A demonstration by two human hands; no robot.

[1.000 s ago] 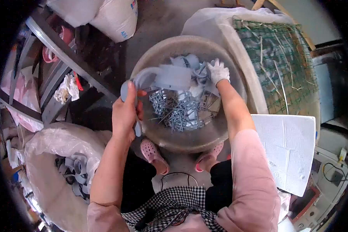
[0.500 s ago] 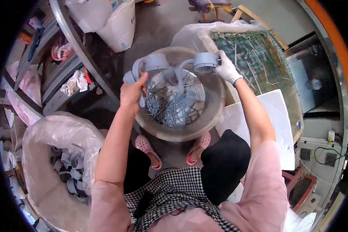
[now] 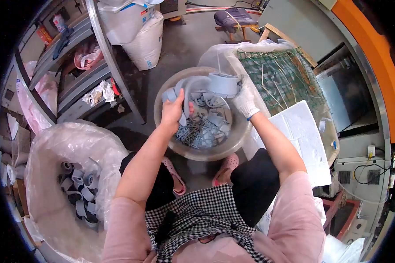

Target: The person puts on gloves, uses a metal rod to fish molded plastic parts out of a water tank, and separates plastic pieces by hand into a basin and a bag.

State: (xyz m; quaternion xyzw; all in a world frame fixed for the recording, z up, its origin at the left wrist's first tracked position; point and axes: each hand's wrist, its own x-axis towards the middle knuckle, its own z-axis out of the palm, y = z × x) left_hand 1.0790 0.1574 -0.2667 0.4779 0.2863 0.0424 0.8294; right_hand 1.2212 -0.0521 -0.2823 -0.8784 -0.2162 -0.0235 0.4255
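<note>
My bare left hand (image 3: 174, 111) is closed around several grey curved plastic parts (image 3: 194, 84) above the left side of a round tub (image 3: 239, 142). My right hand (image 3: 245, 100), in a white glove, grips a grey ring-shaped part (image 3: 224, 85) with a thin sprue sticking up from it, over the tub's right side. The parts in the two hands meet or overlap. Below them in the tub lie a heap of thin grey sprues (image 3: 197, 131) and some grey pieces.
A plastic-lined bin (image 3: 46, 175) with grey parts (image 3: 87, 193) stands at lower left. To the right are a container topped with green mesh (image 3: 278, 79) and a white foam board (image 3: 303, 136). Metal shelving (image 3: 105, 52) and white sacks (image 3: 145, 44) stand at upper left.
My right hand rose out of the tub with the ring-shaped part, then came back toward my left hand. The camera view has shifted, showing more of the floor ahead.
</note>
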